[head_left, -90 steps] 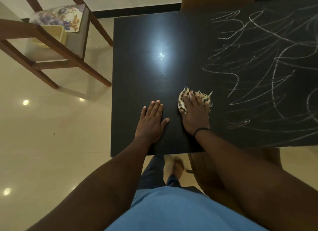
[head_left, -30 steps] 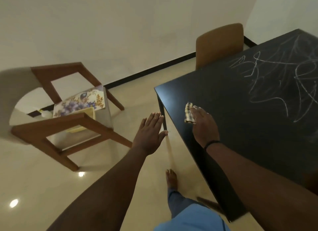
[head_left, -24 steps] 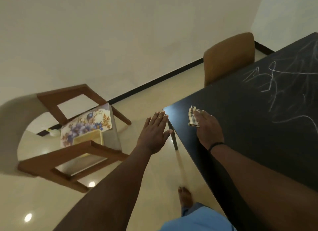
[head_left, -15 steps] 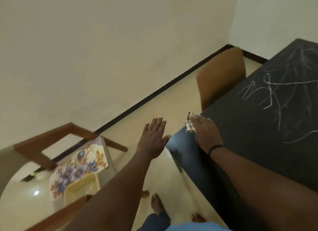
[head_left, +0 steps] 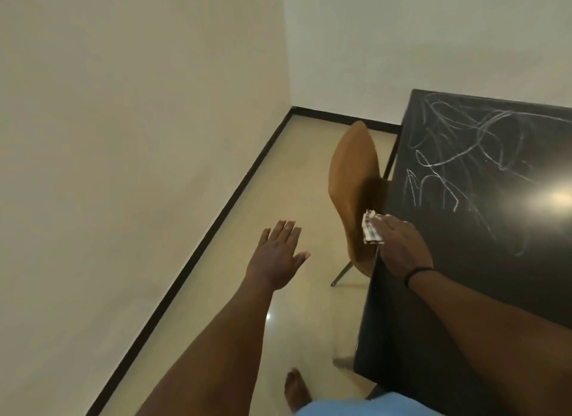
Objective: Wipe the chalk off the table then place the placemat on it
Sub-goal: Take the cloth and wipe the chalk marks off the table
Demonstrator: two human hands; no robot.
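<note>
The right hand (head_left: 399,245) lies palm down at the near left edge of the black table (head_left: 501,260), its fingers pressing a small checked cloth (head_left: 370,231) against the tabletop; part of the cloth pokes out past the fingertips toward the edge. A thin dark band circles the right wrist. The left hand (head_left: 277,259) hangs in the air off the table, over the pale floor (head_left: 278,199), fingers straight and held together, thumb out to the side, holding nothing. It is well apart from the cloth and from the table. White chalk scribbles (head_left: 458,155) cover the far part of the tabletop, beyond the right hand, with a clean dark strip between them and the cloth. A brown chair (head_left: 349,183) stands tucked against the table's left side, just beside the cloth. A bare foot (head_left: 297,391) shows on the floor below, near the table's corner. The placemat is out of view
</note>
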